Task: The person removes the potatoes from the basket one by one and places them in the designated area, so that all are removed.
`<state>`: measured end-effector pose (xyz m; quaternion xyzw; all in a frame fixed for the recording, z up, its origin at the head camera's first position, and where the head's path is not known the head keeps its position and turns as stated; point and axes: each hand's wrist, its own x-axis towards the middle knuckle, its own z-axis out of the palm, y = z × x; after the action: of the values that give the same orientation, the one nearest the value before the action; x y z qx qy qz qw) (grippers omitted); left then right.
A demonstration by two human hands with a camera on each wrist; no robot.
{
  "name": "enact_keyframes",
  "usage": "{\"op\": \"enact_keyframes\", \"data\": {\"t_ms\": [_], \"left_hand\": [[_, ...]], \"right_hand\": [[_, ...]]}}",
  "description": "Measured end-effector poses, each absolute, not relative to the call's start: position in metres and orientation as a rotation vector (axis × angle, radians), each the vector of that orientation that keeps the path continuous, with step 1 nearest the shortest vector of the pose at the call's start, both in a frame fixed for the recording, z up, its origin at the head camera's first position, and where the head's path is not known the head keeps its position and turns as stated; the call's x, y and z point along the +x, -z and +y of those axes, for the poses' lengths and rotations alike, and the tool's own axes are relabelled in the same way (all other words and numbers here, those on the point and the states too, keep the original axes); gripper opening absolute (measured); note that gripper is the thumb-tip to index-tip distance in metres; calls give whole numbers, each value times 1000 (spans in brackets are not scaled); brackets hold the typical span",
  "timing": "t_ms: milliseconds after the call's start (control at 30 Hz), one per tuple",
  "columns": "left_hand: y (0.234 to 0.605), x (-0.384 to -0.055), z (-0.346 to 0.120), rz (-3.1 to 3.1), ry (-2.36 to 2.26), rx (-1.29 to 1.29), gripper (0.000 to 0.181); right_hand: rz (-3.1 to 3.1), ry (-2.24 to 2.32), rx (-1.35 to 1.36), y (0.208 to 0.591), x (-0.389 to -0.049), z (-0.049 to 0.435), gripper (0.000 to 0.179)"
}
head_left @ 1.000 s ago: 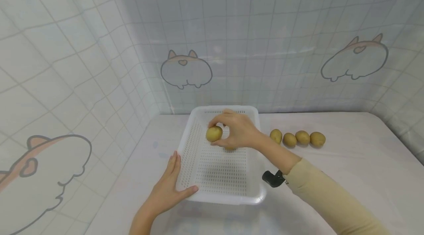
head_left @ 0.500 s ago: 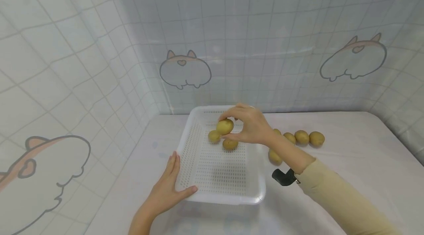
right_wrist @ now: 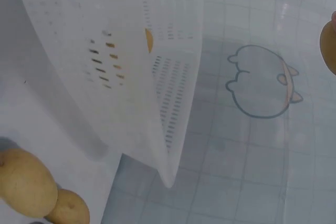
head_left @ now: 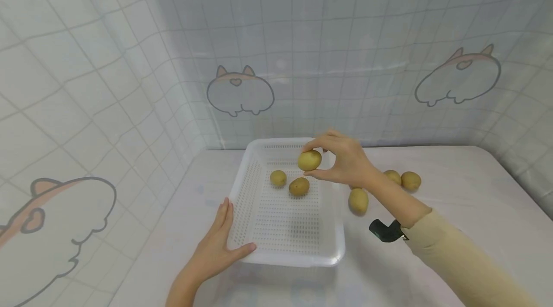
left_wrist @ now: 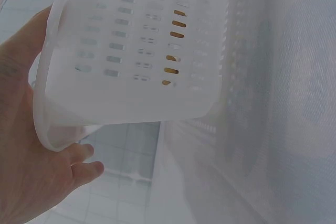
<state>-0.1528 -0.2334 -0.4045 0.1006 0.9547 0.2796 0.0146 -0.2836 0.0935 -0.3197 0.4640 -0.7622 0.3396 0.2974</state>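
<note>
My right hand [head_left: 343, 160] pinches a yellow potato [head_left: 309, 160] between thumb and fingers, above the far right side of a white perforated basket [head_left: 286, 261]. Inside the basket lie two more potatoes, a smaller one [head_left: 278, 178] and a browner one [head_left: 299, 187]. My left hand [head_left: 211, 244] rests at the near left corner, its straight fingers along the left side and thumb over the front rim. In the left wrist view the basket wall [left_wrist: 131, 98] fills much of the frame. The right wrist view catches only an edge of the held potato [right_wrist: 329, 48].
Right of the basket, a potato [head_left: 358, 201] lies on the white tabletop [head_left: 458, 201]. Farther back are two others, one partly behind my arm [head_left: 392, 176] and one in full view [head_left: 411, 181]. A tile-patterned sheet [head_left: 328, 57] rises behind the table. A black device [head_left: 384, 231] sits at my right wrist.
The right hand has moved right and up with its potato, away from the middle of the basket, uncovering the two potatoes inside. The left hand has stayed at the corner.
</note>
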Motion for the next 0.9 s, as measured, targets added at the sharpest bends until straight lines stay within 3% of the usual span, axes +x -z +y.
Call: {"op": "enact_keyframes", "data": {"t_ms": [900], "left_hand": [[402, -153, -235, 2974, -860, 313, 115]], "right_hand": [[-2092, -862, 1117, 318, -273, 143, 48]]}}
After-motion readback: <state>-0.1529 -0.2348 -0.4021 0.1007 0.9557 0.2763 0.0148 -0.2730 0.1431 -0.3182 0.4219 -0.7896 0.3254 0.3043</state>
